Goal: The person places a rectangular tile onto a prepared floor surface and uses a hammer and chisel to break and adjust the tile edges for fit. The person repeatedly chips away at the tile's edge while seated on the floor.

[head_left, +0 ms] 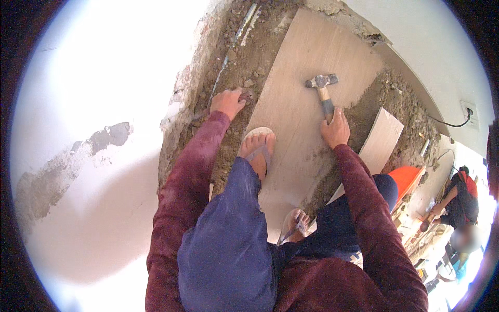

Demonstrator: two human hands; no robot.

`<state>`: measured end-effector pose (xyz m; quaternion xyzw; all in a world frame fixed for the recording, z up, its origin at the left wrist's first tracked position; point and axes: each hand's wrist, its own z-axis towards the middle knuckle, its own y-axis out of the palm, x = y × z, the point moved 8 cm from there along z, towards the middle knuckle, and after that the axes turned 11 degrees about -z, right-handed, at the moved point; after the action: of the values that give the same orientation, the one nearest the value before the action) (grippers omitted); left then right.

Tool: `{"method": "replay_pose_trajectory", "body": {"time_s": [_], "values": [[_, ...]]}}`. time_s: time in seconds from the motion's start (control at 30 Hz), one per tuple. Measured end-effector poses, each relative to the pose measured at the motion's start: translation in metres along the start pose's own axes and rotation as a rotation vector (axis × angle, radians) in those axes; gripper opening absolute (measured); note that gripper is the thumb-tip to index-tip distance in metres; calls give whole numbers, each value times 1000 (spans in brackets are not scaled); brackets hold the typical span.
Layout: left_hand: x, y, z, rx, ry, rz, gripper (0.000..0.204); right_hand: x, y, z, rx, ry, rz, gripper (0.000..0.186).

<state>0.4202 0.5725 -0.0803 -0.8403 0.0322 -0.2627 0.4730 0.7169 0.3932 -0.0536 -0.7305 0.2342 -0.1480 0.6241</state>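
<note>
My right hand [337, 128] is closed round the dark grip of a hammer [325, 95]. Its metal head points away from me, above a long beige board [291, 99] that lies over the soil. My left hand [227, 103] reaches down to the dirt strip [236, 122] between this board and the white wall. Its fingers are bent together beside a small dark brown lump at their tips; what they hold is not clear. A thin pale pipe [225, 63] runs along the dirt just beyond that hand.
A narrower pale board [382, 139] lies to the right, near an orange object [408, 179]. White walls [93, 67] rise on both sides. A black cable [449, 124] hangs from a wall socket [469, 113]. Another person [461, 200] is at the far right.
</note>
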Motion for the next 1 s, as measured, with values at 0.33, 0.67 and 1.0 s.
{"method": "replay_pose_trajectory", "body": {"time_s": [0.33,0.67,1.0], "values": [[44,-58,-56,163,96,-907,37,-155,5,-24,-741,350,1546,45],[-3,-47,-1,154,-50,-382,42,2,-65,-3,-899,245,923,20],[23,2,21,5,207,-32,37,337,-230,-116,-89,261,-168,30]]}}
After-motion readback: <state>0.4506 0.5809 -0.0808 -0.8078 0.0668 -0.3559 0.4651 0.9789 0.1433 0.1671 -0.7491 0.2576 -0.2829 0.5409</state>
